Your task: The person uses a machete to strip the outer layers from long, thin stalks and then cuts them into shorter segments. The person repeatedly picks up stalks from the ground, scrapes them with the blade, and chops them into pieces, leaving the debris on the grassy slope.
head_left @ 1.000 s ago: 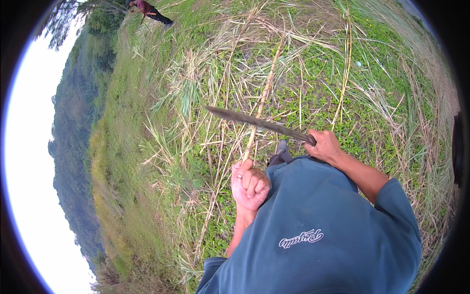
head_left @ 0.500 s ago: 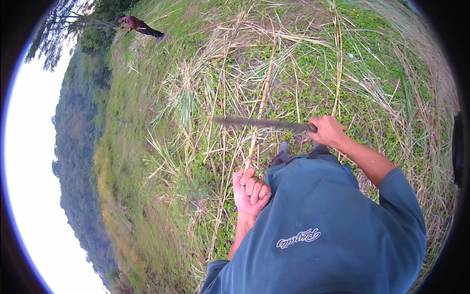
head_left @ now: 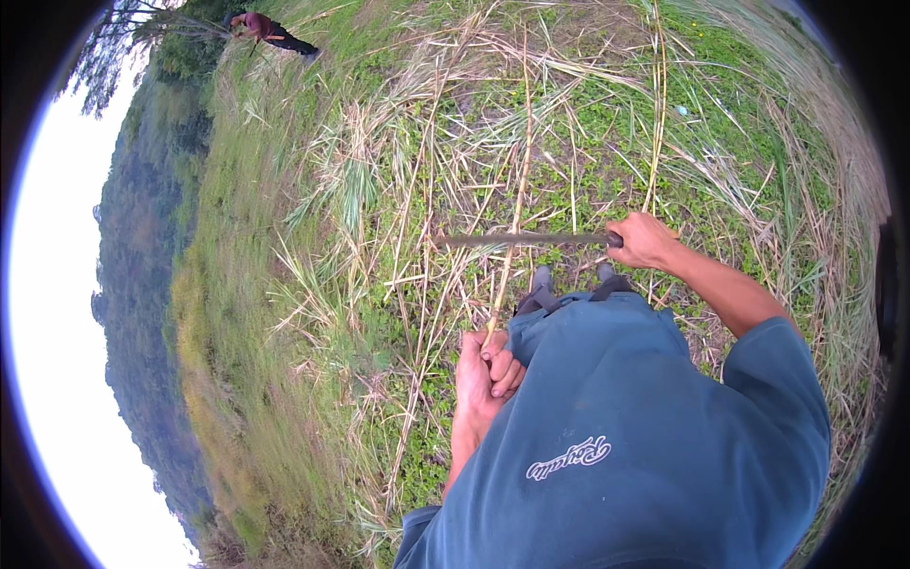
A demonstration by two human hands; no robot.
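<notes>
My left hand (head_left: 486, 379) is closed round the near end of a long, pale yellow-brown cane stalk (head_left: 520, 182), close to my body. The stalk stretches away from me over the ground. In my right hand (head_left: 646, 241) is the handle of a machete (head_left: 531, 239), its long dark blade pointing left. The blade lies across the stalk in view; I cannot tell whether they touch. My fingers hide the stalk's near end and most of the machete's handle.
Cut stalks and dry leaves (head_left: 398, 123) litter the green ground ahead. Further long stalks (head_left: 658, 104) lie to the right of the held one. My shoes (head_left: 542, 278) are just below the blade. Another person (head_left: 272, 33) stands at the far left, before trees.
The machete has shifted slightly right, its blade now nearly level across the view. My left hand and the near end of the stalk have moved slightly right and toward me.
</notes>
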